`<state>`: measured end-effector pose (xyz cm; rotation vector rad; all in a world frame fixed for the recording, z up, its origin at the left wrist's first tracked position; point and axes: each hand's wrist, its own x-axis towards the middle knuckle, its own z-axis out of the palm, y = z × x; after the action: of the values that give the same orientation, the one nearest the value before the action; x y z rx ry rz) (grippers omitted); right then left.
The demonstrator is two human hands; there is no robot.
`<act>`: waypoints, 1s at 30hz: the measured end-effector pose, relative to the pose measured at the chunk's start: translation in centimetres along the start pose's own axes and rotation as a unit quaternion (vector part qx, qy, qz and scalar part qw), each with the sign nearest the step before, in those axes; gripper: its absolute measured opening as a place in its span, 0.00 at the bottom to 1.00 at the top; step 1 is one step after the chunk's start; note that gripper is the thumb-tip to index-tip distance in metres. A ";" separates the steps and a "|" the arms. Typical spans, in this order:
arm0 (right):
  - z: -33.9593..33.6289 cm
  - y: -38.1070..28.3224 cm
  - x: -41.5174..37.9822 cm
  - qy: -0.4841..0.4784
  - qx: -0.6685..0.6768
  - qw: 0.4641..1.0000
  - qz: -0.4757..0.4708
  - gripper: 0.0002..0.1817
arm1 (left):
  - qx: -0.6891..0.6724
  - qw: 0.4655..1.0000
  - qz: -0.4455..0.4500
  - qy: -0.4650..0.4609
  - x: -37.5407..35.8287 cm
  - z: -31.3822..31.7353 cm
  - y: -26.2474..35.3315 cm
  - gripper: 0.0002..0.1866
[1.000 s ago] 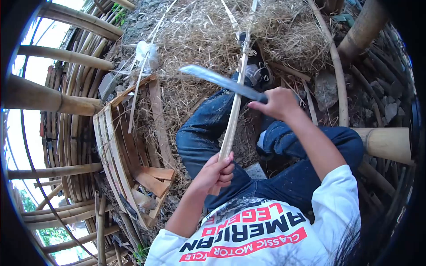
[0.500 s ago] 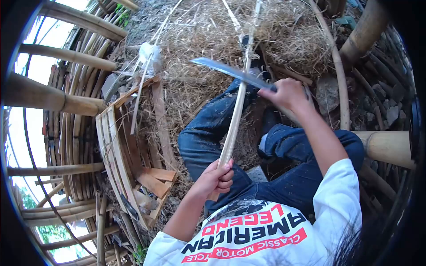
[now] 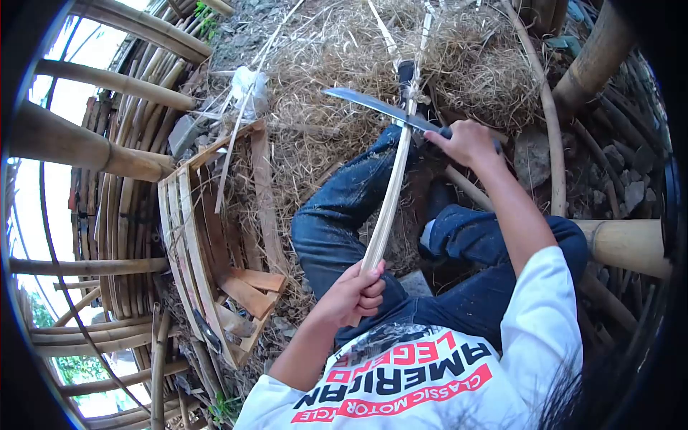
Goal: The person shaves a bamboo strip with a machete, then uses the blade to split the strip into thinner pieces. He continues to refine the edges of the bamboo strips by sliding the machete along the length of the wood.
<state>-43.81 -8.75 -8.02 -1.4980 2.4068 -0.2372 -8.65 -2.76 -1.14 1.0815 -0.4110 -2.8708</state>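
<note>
My left hand [image 3: 358, 294] is closed around the near end of a pale bamboo strip [image 3: 390, 193], which runs up and away between my legs. The fingers of my right hand [image 3: 469, 142] are wrapped round the handle of a long knife [image 3: 369, 102]. Its blade points left and crosses the strip near the far knee. Beyond the blade, the strip's far part is split into thin lengths beside a dark object [image 3: 406, 74] that I cannot make out.
A slatted wooden crate [image 3: 190, 244] holding wood pieces stands at the left, near bamboo poles [image 3: 122, 82]. Dry shavings [image 3: 322, 50] cover the ground ahead. A plastic bag [image 3: 249, 89] lies at upper left. Stones [image 3: 532, 154] and a thick bamboo pole [image 3: 623, 247] are at the right.
The view has shifted slightly. The knife, blurred before, now shows sharply across the strip, a little farther right and nearer level. Both hands keep their hold.
</note>
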 end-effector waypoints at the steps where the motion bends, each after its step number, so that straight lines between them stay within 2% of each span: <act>1: -1.0 -1.2 -1.2 -0.022 0.005 0.999 -0.027 0.45 | 0.004 1.000 -0.004 -0.006 0.3 0.3 0.4 0.05; 2: -0.2 -2.0 -2.1 0.025 -0.008 0.999 -0.043 0.46 | 0.010 1.000 0.001 0.019 0.6 0.8 0.6 0.04; 3: 0.0 -2.6 -2.8 0.010 -0.018 0.997 -0.077 0.46 | 0.011 0.999 0.004 0.048 0.7 1.0 0.4 0.03; 7: -0.3 -4.6 -4.7 -0.041 -0.052 0.983 -0.174 0.48 | -0.001 0.999 -0.019 0.032 1.4 -0.6 1.1 0.08; 9: -0.6 -5.1 -5.1 -0.041 -0.059 0.981 -0.183 0.48 | -0.110 0.992 -0.050 0.035 2.0 -1.2 1.0 0.14; 10: -0.8 -5.3 -5.2 -0.040 -0.066 0.978 -0.191 0.49 | -0.110 0.992 -0.048 0.033 2.2 -1.0 0.9 0.14; 12: -0.4 -5.2 -5.3 -0.040 -0.064 0.979 -0.191 0.48 | -0.137 0.987 -0.051 0.067 2.6 -0.7 0.7 0.20; 15: 0.2 -4.7 -5.5 -0.027 -0.043 0.982 -0.180 0.48 | -0.167 0.984 -0.064 0.025 3.4 -1.9 0.1 0.23; 18: 0.6 -4.5 -5.7 -0.017 -0.028 0.984 -0.176 0.47 | -0.130 0.989 -0.053 0.047 3.9 -2.3 -0.2 0.24; 21: 0.8 -4.3 -5.7 -0.014 -0.024 0.984 -0.175 0.47 | -0.058 0.995 -0.041 0.067 4.3 -3.3 -0.4 0.24; 25: 1.2 -4.2 -6.0 -0.021 -0.005 0.986 -0.168 0.46 | -0.067 0.993 -0.042 0.088 4.2 -2.7 -0.8 0.23; 27: 1.1 -4.1 -6.2 -0.021 0.005 0.986 -0.163 0.46 | -0.052 0.994 -0.013 0.100 4.0 -2.0 -0.7 0.22; 30: 1.1 -4.3 -6.8 -0.030 0.037 0.989 -0.142 0.46 | -0.044 0.997 -0.009 0.066 3.3 -2.1 -0.5 0.21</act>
<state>-36.98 -4.56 -6.70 -1.7844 2.1085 -0.3348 -9.75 -3.19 -4.91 1.2559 -0.2659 -2.7826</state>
